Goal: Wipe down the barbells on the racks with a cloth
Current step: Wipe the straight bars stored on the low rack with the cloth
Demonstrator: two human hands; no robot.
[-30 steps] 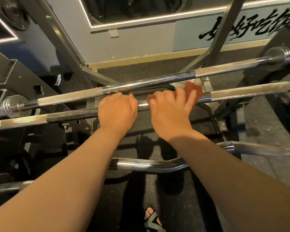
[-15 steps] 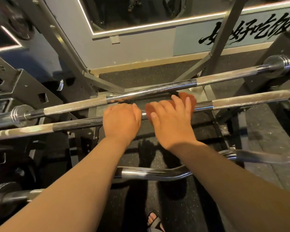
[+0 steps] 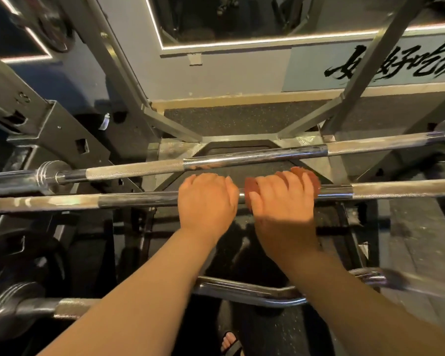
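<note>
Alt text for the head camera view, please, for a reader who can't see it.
A person's right hand wraps a reddish-brown cloth around the middle barbell on a gym rack, while the left hand grips the same bar beside it. A second barbell lies beyond, and a curved bar nearer, below the forearms.

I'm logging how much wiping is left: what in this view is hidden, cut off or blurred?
Head view:
1. Cloth: mostly covered by the right hand; size unclear.
2. Middle barbell: ends cut by both frame edges; the left hand hides the stretch it grips.
3. Curl bar: crossed by both forearms; right end blurred.
4. Wall lettering: cut off at the right edge.
</note>
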